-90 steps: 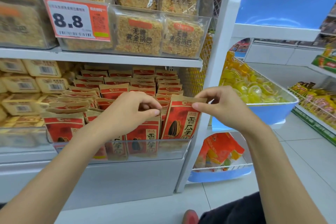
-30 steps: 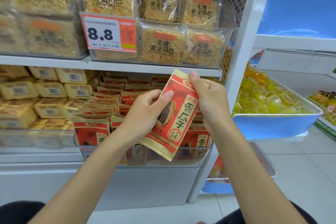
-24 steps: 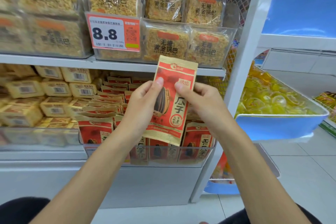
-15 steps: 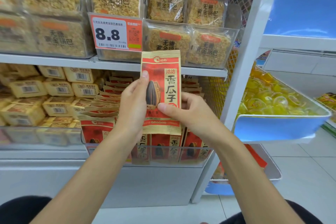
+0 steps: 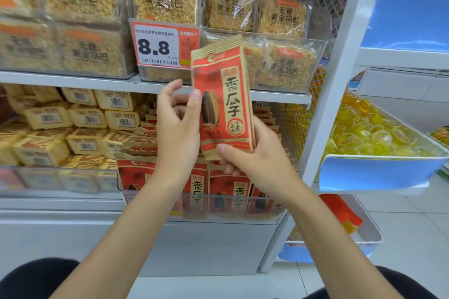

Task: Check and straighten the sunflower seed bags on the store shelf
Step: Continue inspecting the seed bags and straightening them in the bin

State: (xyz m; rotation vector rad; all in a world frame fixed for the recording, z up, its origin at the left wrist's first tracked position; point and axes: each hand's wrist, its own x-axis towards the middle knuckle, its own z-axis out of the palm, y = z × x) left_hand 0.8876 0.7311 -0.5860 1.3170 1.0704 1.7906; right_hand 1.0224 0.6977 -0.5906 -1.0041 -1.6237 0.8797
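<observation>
Tray holds seed bags; right hand clamps raised bag, left hand slack.

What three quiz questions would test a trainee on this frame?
1. The price tag reads: A 6.6; B 8.8; C 9.9.
2. True or false: the printed front of the held bag faces the camera.
3. Which hand grips the bag by its bottom edge?
Key: 1 B; 2 true; 3 the right hand.
</observation>
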